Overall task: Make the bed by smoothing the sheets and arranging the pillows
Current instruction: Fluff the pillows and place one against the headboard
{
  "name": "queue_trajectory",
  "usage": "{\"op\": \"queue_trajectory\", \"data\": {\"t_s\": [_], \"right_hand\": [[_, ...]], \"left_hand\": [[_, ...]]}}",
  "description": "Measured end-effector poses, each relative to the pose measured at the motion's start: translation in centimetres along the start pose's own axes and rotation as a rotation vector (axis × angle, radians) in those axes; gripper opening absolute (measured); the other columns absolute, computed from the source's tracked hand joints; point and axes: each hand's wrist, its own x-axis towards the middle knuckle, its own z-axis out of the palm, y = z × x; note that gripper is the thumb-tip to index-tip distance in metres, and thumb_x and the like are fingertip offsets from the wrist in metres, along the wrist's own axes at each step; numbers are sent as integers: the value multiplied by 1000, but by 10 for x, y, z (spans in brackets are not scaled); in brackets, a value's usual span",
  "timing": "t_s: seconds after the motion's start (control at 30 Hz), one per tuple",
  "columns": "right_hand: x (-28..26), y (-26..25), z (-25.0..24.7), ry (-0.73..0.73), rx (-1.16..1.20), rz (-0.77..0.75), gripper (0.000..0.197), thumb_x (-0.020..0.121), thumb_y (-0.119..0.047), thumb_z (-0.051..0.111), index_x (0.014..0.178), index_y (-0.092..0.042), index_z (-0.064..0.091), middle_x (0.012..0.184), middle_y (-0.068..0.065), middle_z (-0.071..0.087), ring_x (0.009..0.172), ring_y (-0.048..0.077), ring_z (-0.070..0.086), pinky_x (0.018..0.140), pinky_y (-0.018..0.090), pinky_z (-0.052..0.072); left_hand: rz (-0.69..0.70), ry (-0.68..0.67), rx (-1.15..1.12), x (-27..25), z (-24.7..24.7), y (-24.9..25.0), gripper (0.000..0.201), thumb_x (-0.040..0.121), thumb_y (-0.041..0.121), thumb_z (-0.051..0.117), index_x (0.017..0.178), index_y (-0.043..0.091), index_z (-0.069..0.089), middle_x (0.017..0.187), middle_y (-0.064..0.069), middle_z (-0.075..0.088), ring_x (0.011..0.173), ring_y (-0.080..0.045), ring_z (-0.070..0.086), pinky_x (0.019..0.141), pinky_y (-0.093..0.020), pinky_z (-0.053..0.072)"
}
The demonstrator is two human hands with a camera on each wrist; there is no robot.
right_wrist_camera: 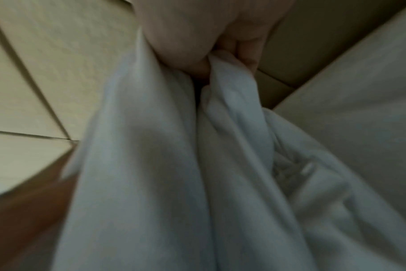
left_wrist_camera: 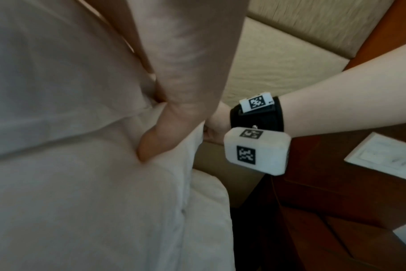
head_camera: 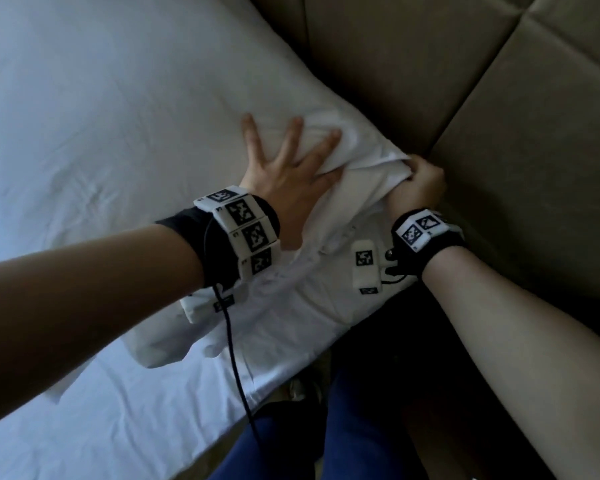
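Observation:
A white pillow [head_camera: 160,98] lies across the head of the bed, against the padded headboard. My left hand [head_camera: 288,157] presses flat on its near end with the fingers spread. My right hand [head_camera: 420,181] grips a bunched corner of the pillowcase [head_camera: 368,168] next to the headboard. In the right wrist view the curled fingers [right_wrist_camera: 246,53] pinch folds of the white fabric [right_wrist_camera: 151,165]. In the left wrist view the left hand [left_wrist_camera: 165,128] pushes into the pillow [left_wrist_camera: 58,91]. The white sheet [head_camera: 101,410] covers the mattress below, with creases.
The tan padded headboard [head_camera: 465,81] runs along the right. A reddish wooden nightstand [left_wrist_camera: 336,201] stands beside the bed with a white card [left_wrist_camera: 382,155] on it. My blue-trousered legs [head_camera: 343,427] stand at the mattress edge. A black cable [head_camera: 236,358] hangs from the left wristband.

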Motion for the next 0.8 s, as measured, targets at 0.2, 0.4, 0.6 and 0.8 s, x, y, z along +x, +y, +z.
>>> {"op": "queue_trajectory", "data": {"t_s": [0.2, 0.4, 0.6, 0.8], "right_hand": [[35, -29, -28, 17, -162, -155, 29, 85, -8, 44, 90, -4, 72, 90, 18, 70, 81, 29, 62, 69, 30, 44], [9, 28, -47, -228, -391, -169, 44, 85, -17, 54, 128, -18, 61, 119, 19, 63, 110, 37, 58, 92, 38, 48], [-13, -53, -54, -487, -572, -712, 97, 80, -37, 63, 154, -39, 1, 162, 14, -4, 145, 44, 11, 115, 57, 21], [0, -55, -22, -940, -848, -562, 100, 84, -49, 60, 143, -53, -20, 160, 1, -23, 146, 42, 2, 115, 57, 18]], "left_hand": [[0, -12, -84, 37, -19, -11, 106, 62, 69, 62, 151, 43, 11, 161, 1, -16, 145, -44, -7, 92, -86, 4], [124, -92, -126, 26, -9, 2, 112, 66, 64, 67, 153, 40, 1, 161, -1, -18, 147, -38, -14, 96, -82, -2], [-43, -9, -228, -28, -19, -69, 124, 66, 64, 69, 153, 34, -15, 161, -3, -21, 148, -32, -15, 102, -79, -4], [35, -81, -308, -67, 8, -102, 117, 67, 76, 56, 155, 32, -8, 162, -2, -18, 149, -27, -11, 109, -70, -8]]}}
